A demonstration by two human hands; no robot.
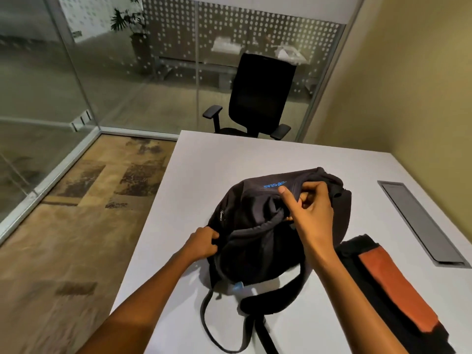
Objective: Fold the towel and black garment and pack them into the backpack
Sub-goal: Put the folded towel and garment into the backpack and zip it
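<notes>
A dark backpack (258, 226) with blue lettering lies on the white table (229, 159), its straps trailing toward me. My left hand (203, 242) grips the bag's left edge near a side zipper. My right hand (310, 203) pinches the bag's upper fabric near the lettering, fingers curled into the fold. To the right of the bag lies a folded orange towel (397, 284) on top of a folded black garment (378, 300). The inside of the bag is hidden.
A grey cable hatch (421, 223) is set into the table at the right. A black office chair (258, 98) stands behind the far edge. Glass walls enclose the room; patterned carpet (76, 226) lies left of the table's edge.
</notes>
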